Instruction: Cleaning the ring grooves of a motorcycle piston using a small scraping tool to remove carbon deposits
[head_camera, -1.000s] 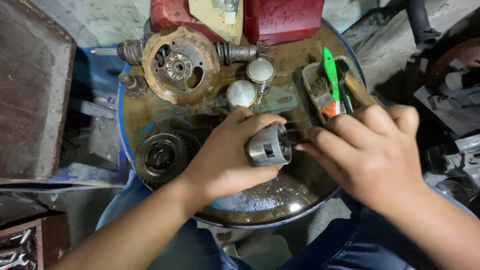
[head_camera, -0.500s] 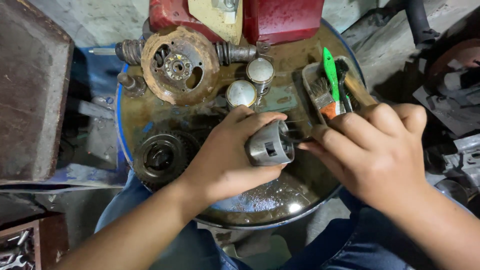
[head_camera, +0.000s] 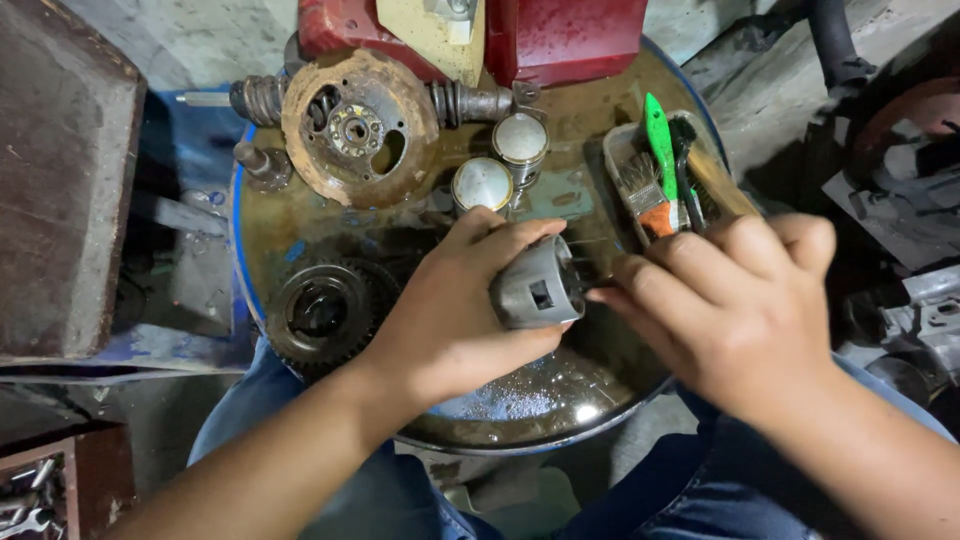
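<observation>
Both hands (head_camera: 450, 310) hold piston (head_camera: 535, 290) sideways, crown leftward.

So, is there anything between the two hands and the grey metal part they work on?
Nothing visible. The left hand already wraps the grey metal part, and the right hand has its fingers at the part's open end. The green-handled brush lies behind, in its tray.

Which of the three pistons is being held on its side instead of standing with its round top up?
The grey piston gripped in the left hand. The other two stand crown-up on the drum lid, nearer the rusty disc.
</observation>
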